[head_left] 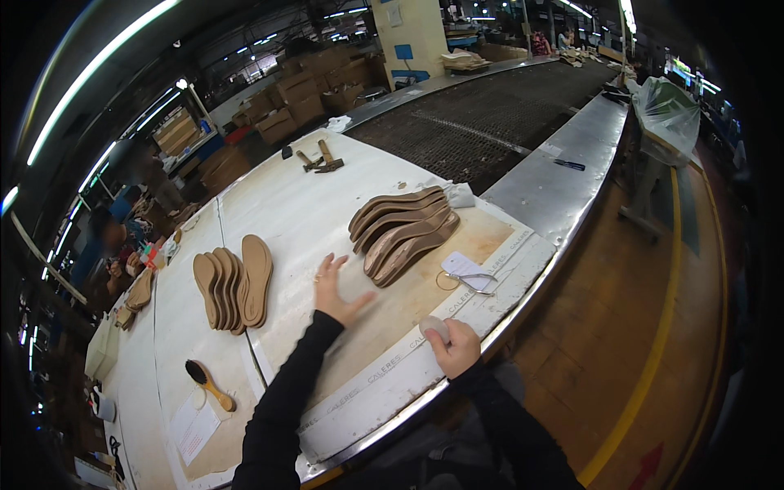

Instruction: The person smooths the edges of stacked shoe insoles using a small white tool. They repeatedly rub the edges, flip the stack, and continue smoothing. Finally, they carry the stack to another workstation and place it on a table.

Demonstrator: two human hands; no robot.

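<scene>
My left hand (336, 290) hovers over the white table, its fingers spread and nothing in them. Just beyond it to the right stands a row of brown shoe soles (400, 216), lined up on their edges; the nearest ones look shinier and pinkish. In my right hand (459, 349), by the table's front edge, is a small rounded whitish pad (433, 327), pinched between thumb and fingers; its exact kind I cannot make out. A second group of tan soles (219, 282) stands to the left of my left hand, with one sole (256, 278) leaning on its right end.
Scissors (482, 282) lie with a white tag (465, 268) at right. A wooden brush (211, 385) and a paper sheet (194, 429) are at lower left. Hammers (322, 159) rest at the back, before a dark conveyor belt (457, 122). Another person (118, 253) sits at far left.
</scene>
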